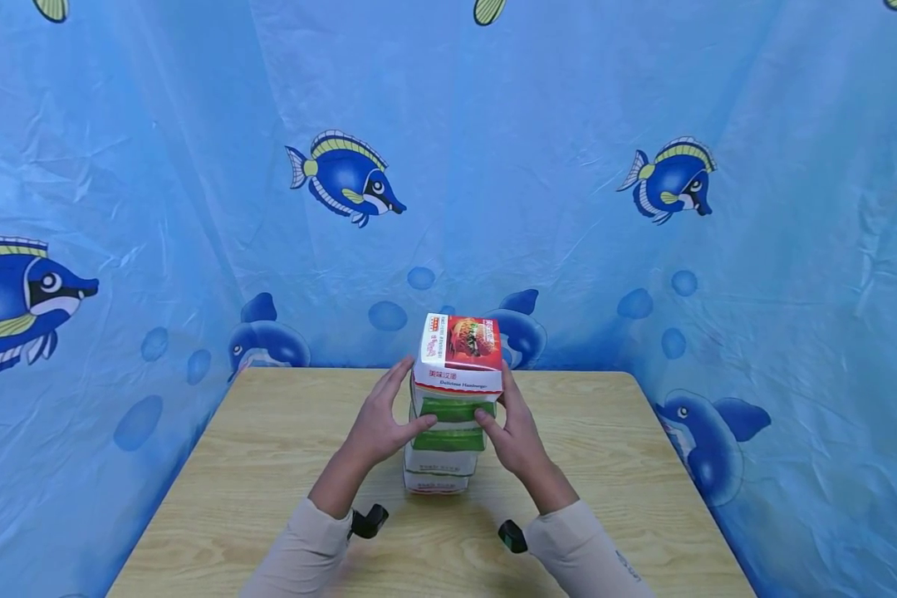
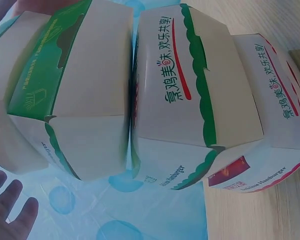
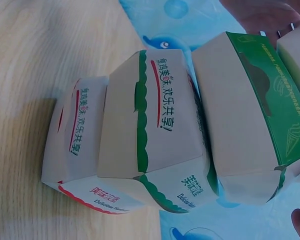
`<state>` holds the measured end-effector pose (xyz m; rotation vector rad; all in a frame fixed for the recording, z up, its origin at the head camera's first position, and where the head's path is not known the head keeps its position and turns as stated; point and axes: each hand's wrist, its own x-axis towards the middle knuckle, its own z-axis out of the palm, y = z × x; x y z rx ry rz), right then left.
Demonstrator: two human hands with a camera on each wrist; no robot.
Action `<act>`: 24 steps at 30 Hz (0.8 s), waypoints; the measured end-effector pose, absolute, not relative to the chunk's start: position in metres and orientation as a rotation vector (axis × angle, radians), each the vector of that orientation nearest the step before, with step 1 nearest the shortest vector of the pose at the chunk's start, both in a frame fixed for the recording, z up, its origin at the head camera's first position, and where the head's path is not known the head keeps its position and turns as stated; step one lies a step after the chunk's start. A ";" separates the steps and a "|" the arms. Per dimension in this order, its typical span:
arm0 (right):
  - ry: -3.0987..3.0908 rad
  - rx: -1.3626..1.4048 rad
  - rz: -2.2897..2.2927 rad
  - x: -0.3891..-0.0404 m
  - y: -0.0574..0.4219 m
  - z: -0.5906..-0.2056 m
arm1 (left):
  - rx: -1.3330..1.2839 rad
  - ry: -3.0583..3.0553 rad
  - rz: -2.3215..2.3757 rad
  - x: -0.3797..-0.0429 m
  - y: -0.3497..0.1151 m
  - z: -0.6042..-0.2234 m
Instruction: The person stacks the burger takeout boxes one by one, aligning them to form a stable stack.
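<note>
A stack of several cardboard hamburger boxes stands on the table, leaning slightly. On top is a white-and-red box [image 1: 459, 353] with a burger picture; below it come green-trimmed boxes [image 1: 448, 440], then a red-trimmed box [image 3: 85, 132] on the tabletop. My left hand [image 1: 383, 422] is at the left side of the upper stack, fingers spread and thumb across the front. The right hand [image 1: 519, 423] mirrors it, its thumb before the upper green strip. In the left wrist view, spread fingers [image 2: 25, 215] show beside the boxes. Whether the fingers press the cardboard is hard to tell.
A light wooden table [image 1: 284, 448] carries the stack near its middle. Behind and beside it hangs a blue curtain [image 1: 531, 100] printed with fish and dolphins. Dark wrist devices [image 1: 370, 522] sit at both sleeves.
</note>
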<state>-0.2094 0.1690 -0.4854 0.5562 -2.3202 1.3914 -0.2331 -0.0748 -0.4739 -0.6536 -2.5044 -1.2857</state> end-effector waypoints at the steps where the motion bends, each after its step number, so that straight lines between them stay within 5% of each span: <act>1: -2.319 0.548 1.402 -0.209 0.169 -0.485 | -0.654 -2.506 -1.286 -0.233 -0.075 -0.474; 24: -2.413 0.451 1.468 -0.205 0.158 -0.494 | -0.570 -2.629 -1.653 -0.225 -0.088 -0.515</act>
